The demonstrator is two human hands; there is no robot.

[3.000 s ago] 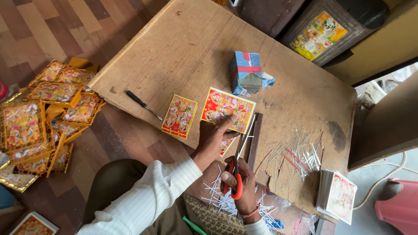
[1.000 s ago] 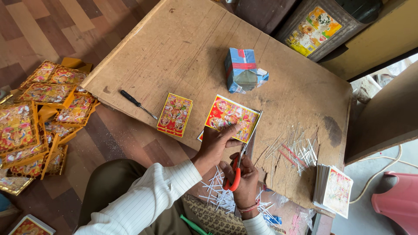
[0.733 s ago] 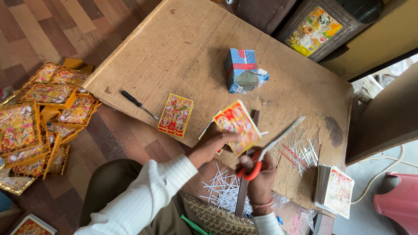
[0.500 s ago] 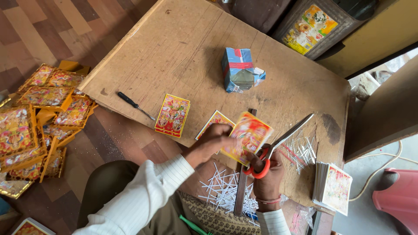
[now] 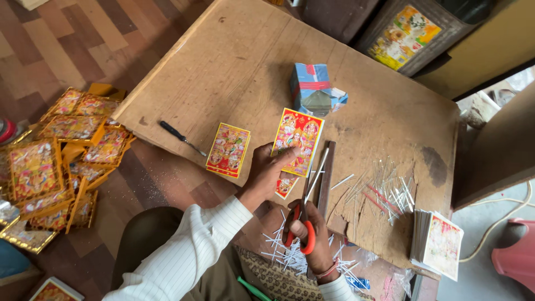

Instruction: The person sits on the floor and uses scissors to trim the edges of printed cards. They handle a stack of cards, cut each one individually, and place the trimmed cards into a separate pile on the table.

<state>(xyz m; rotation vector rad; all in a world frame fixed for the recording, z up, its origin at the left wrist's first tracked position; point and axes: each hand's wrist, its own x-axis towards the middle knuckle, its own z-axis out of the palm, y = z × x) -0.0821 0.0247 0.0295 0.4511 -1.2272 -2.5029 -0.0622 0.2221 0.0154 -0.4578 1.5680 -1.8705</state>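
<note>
My left hand (image 5: 266,173) holds a colourful printed picture card (image 5: 298,139) upright over the near edge of the wooden table (image 5: 234,61). My right hand (image 5: 312,234) grips red-handled scissors (image 5: 305,214), whose open blades reach up along the card's right edge. Another card (image 5: 286,185) lies partly hidden under my left hand. A small stack of similar cards (image 5: 228,149) lies on the table just left of my left hand. White paper strips (image 5: 284,245) lie scattered below the scissors.
A black-handled screwdriver (image 5: 183,138) lies left of the cards. A blue wrapped block (image 5: 313,95) sits mid-table, thin strips (image 5: 384,189) and a card stack (image 5: 437,245) to the right. Gold-framed pictures (image 5: 56,156) are piled on the floor at left. A dark wooden bar (image 5: 326,170) lies beside the scissors.
The card was lifted off the table, swung right toward the scissors, and now stands more upright and farther left. The scissors went from raised at the right to under the card's right edge.
</note>
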